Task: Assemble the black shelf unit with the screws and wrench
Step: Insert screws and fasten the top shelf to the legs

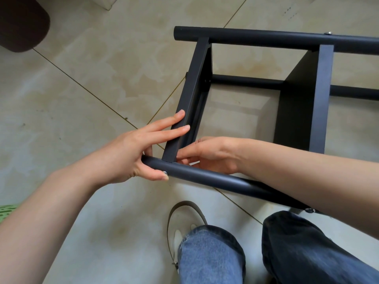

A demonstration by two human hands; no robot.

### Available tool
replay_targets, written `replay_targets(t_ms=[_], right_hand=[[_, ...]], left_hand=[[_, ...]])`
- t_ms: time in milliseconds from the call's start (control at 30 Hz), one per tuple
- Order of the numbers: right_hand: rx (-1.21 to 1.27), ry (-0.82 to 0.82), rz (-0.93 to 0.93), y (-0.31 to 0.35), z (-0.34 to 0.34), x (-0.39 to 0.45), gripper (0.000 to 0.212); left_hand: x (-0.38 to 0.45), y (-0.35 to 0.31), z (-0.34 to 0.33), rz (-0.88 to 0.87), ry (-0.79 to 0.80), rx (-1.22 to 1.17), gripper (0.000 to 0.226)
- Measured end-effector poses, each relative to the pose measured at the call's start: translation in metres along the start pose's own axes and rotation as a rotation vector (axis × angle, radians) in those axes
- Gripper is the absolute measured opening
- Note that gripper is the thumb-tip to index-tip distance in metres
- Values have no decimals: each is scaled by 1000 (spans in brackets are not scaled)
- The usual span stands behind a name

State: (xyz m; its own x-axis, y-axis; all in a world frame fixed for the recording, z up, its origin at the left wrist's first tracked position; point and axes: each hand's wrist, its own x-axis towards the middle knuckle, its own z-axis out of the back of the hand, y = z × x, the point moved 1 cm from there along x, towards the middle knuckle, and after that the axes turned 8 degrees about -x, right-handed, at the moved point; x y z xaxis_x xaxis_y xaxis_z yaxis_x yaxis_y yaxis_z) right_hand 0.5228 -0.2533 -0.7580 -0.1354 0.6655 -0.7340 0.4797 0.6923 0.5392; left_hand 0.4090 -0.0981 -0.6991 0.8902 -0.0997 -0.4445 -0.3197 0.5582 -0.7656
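The black shelf unit point(307, 103) lies on its side on the tiled floor, with two panels between round tubes. My left hand point(127, 154) holds the end of the near tube point(205, 177). Its thumb presses a silver screw point(164, 172) on the tube, and two straight fingers rest along the edge of the left panel point(194, 85). My right hand point(211, 154) reaches from the right into the inner corner where that panel meets the near tube. Its fingertips are together at the joint, and what they hold is hidden. No wrench is in view.
My legs in blue jeans point(213, 255) and a pale shoe point(178, 226) are just below the near tube. A dark brown object point(22, 23) sits at the top left and a green mat point(6, 212) at the left edge. Screw heads point(329, 33) show on the far tube.
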Motion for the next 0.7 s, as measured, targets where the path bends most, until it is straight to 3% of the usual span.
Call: replay_targets(t_ms=[167, 400, 567, 700], right_hand=[[-71, -88, 28, 0, -3, 3, 24], [26, -15, 70, -2, 1, -4, 11], [-90, -7, -72, 2, -3, -2, 29], [-8, 15, -115, 9, -1, -4, 25]], left_hand=[[0, -1, 0, 4, 0, -8, 111], [-1, -2, 0, 9, -2, -14, 111], [0, -2, 0, 12, 0, -10, 111], [-1, -2, 1, 7, 2, -7, 110]])
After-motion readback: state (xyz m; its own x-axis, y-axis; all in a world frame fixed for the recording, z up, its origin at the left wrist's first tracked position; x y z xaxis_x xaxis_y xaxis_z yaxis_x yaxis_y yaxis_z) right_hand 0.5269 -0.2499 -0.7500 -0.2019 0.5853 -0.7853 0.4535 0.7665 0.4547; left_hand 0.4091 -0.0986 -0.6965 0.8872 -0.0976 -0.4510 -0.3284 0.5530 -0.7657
